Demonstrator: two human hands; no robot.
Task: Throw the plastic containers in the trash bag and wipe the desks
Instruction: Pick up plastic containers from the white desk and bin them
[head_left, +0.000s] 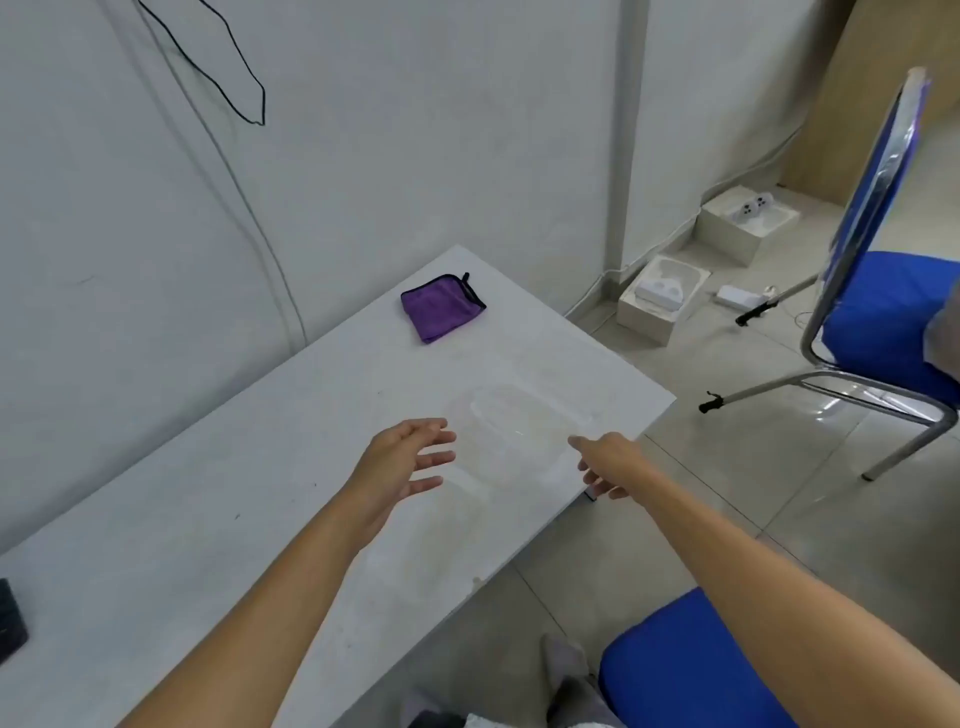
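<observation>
A clear plastic container (514, 436) lies on the white desk (208, 493) near its right corner, hard to make out against the surface. A second clear container (415, 561) lies closer to me by the front edge. My left hand (405, 462) hovers just left of the far container, fingers spread and holding nothing. At that container's right side, over the desk edge, my right hand (608, 462) is stretched out with its fingers extended and nothing in it. A folded purple cloth (441, 306) rests at the desk's far corner.
A blue chair (883, 312) with a metal frame stands on the tiled floor to the right; another blue seat (685, 670) is below my right arm. Open white boxes (660, 301) sit by the wall. A dark object (10, 618) lies at the desk's left edge.
</observation>
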